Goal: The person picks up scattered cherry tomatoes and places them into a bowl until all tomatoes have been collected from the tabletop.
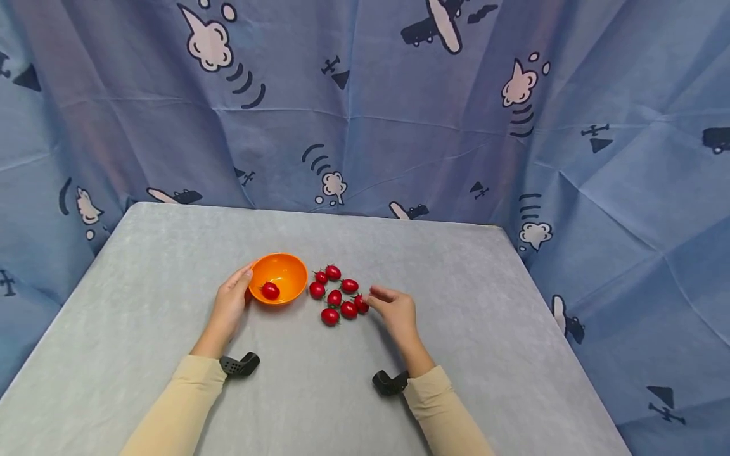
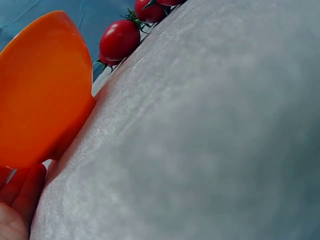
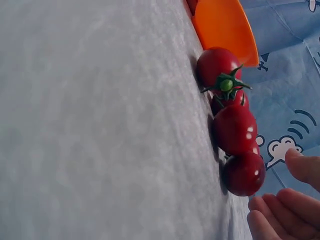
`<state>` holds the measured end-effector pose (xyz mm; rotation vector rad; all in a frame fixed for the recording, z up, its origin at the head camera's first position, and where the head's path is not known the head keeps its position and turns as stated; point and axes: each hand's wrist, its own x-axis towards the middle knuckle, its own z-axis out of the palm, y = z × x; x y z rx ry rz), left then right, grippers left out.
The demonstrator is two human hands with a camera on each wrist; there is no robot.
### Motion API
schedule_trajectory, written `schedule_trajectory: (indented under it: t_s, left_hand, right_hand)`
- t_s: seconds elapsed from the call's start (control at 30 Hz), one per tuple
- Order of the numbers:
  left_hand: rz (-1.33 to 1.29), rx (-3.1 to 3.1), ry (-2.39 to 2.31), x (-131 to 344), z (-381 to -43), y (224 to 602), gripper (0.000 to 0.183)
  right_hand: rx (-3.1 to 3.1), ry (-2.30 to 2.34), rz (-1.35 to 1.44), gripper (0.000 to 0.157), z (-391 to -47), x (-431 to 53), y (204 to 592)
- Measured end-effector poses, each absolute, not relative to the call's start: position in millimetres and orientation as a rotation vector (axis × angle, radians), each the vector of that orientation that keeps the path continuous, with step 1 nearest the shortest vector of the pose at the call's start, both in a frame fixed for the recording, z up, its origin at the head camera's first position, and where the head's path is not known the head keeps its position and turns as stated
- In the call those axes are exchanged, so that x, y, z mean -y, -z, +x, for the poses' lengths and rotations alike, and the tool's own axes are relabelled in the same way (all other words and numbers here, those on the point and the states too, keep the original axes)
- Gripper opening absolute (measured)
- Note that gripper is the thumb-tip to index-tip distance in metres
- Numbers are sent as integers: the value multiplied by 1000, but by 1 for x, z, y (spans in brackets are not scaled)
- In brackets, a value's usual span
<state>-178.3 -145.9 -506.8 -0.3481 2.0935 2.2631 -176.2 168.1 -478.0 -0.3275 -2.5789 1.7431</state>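
Note:
My left hand (image 1: 230, 297) holds an orange bowl (image 1: 291, 272) at its left side, the thumb near the rim and the fingers against the outer wall. One cherry tomato (image 1: 270, 291) lies inside that bowl. To the bowl's right, several red cherry tomatoes (image 1: 334, 297) with green stems sit loosely grouped on the table. My right hand (image 1: 397, 311) is at the right end of this group, thumb and fingers apart, close to the rightmost tomato (image 1: 361, 304). In the right wrist view its fingers (image 3: 280, 215) are just beside a tomato (image 3: 244, 174), with nothing gripped.
A pale grey cloth covers the table (image 1: 308, 392). Behind it and along the sides hangs a blue curtain (image 1: 365, 114) printed with planes and clouds. Each wrist wears a black camera band, one on the left (image 1: 241, 365) and one on the right (image 1: 390, 383).

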Motion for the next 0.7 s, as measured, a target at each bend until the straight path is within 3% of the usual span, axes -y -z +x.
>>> schedule_trajectory:
  t_s: [0.7]
  left_hand:
    - [-358, -2113, -2233, 147, -177, 506, 54]
  right_hand:
    - [2597, -1734, -334, 32, -176, -156, 484]
